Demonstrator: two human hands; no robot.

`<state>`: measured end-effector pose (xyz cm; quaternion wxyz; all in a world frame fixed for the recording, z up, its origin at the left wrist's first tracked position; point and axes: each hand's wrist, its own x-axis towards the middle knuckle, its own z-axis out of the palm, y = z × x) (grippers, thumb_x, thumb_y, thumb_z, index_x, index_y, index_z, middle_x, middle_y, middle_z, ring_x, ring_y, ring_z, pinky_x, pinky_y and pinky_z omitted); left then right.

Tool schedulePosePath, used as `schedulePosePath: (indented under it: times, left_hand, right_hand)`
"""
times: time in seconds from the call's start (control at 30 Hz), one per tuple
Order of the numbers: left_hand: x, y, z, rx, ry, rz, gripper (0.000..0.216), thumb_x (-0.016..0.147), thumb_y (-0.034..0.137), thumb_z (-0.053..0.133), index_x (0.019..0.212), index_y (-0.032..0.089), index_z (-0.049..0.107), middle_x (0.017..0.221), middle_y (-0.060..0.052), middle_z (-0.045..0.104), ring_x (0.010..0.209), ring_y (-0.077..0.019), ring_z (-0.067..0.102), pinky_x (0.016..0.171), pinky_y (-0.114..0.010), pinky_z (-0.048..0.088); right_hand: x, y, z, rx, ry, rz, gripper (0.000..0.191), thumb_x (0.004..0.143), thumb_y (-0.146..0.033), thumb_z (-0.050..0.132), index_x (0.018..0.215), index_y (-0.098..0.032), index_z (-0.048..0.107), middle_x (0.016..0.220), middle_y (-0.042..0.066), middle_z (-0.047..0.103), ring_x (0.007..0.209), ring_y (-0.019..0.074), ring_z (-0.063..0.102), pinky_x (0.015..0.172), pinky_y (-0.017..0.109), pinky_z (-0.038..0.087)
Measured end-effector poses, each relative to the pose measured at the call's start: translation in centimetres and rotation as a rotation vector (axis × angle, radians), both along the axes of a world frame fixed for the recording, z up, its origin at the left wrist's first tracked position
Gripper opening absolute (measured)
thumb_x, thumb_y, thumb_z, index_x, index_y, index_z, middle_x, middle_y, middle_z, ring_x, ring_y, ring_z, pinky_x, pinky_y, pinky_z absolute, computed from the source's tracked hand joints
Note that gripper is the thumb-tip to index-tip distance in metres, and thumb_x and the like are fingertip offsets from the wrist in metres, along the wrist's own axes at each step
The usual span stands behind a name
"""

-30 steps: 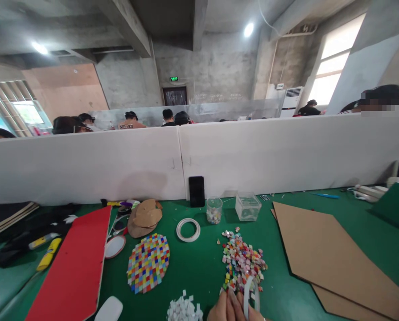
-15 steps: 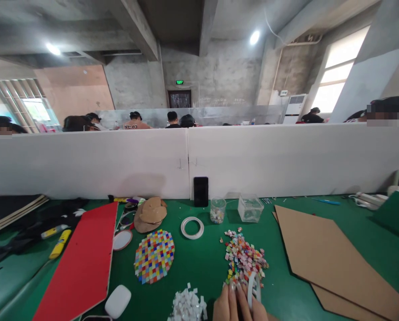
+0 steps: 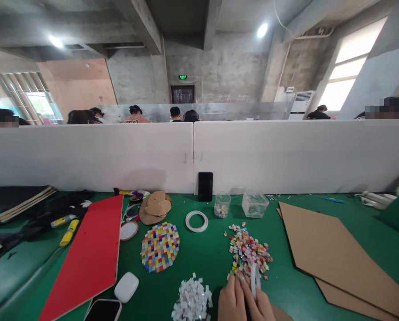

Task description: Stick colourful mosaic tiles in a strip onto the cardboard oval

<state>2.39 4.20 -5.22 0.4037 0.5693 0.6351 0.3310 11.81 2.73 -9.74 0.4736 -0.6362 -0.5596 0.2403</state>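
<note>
White tape ring [image 3: 253,281] up on its edge, lodged among the fingers of the right hand [image 3: 261,305], and what a tight huddle at the bottom of the view! Left hand [image 3: 232,298] tucked right alongside, its fingers pressed together, fingertips meeting the other hand's at the near end of the coloured tile heap [image 3: 251,252]. Is something small pinched in there? Cannot tell; the fingers cover it. Carrying the ring that way probably leaves the right fingertips free for fine work, and the tiles lie loose where both hands reach them easily. Just left of the hands, a heap of white pieces [image 3: 192,301], seemingly set apart so the two lots don't mix. Further left, the mosaic disc [image 3: 160,247] lies flat on the green table [image 3: 212,254], well away from the hands, perhaps to spare its neat rows a knock. Beyond, a flat white ring [image 3: 197,229], then a clear cup [image 3: 222,200] with small pieces inside, its walls presumably keeping them from straying. And the black phone [image 3: 205,187]? Propped upright against the white partition [image 3: 135,154], which looks to be its backrest.
</note>
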Motion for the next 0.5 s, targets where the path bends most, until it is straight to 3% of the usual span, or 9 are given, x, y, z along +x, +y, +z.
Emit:
schedulePosePath:
  times: [0.27,0.5]
  left_hand:
    - [-0.2,0.1,0.9,-0.028,-0.024,0.005,0.04,0.088,0.026,0.034,0.106,0.008,0.065,0.101,-0.017,0.068,0.095,-0.0246,0.063,0.083,-0.026,0.044]
    - [0.1,-0.5,0.9,-0.032,-0.118,0.07,0.043,0.087,0.029,0.038,0.114,0.004,0.061,0.114,-0.016,0.063,0.105,-0.0238,0.058,0.091,-0.027,0.042]
  right_hand:
    - [-0.4,0.4,1.7,-0.023,0.038,0.073,0.067,0.083,-0.068,0.032,0.099,-0.016,0.071,0.109,0.013,0.068,0.107,0.0268,0.061,0.094,0.035,0.045]
    - [-0.3,-0.2,2.3,-0.037,-0.011,0.04,0.054,0.084,-0.062,0.039,0.099,-0.021,0.071,0.107,0.009,0.069,0.107,0.0265,0.061,0.095,0.034,0.045]
